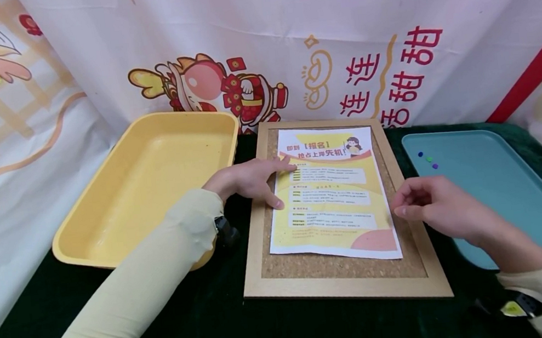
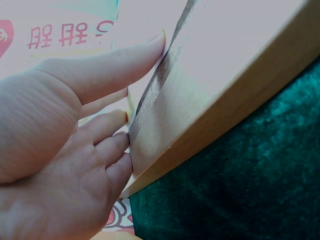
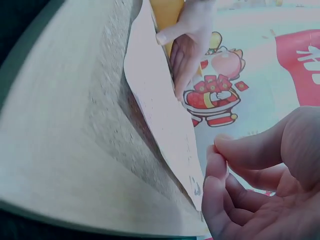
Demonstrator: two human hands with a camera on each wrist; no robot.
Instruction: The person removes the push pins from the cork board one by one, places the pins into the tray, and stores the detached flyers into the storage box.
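Observation:
A yellow-and-white printed sheet (image 1: 330, 196) lies on a wood-framed cork board (image 1: 291, 266). My left hand (image 1: 256, 180) rests at the sheet's left edge, thumb and fingers spread; the left wrist view shows its fingertips touching the sheet. Just beyond the sheet's right edge, my right hand (image 1: 441, 206) hovers over the board's frame. In the right wrist view that hand (image 3: 265, 175) has curled fingers with the thumb against the index fingertip. Nothing shows between them, though a tiny thing could be hidden there. The sheet's near edge curls slightly up from the cork.
To the right is a blue tray (image 1: 500, 178) with several small coloured pieces, among them a green one (image 1: 429, 159), near its far-left corner. A deep yellow bin (image 1: 151, 165) stands at the left. Dark green cloth covers the table; a printed curtain hangs behind.

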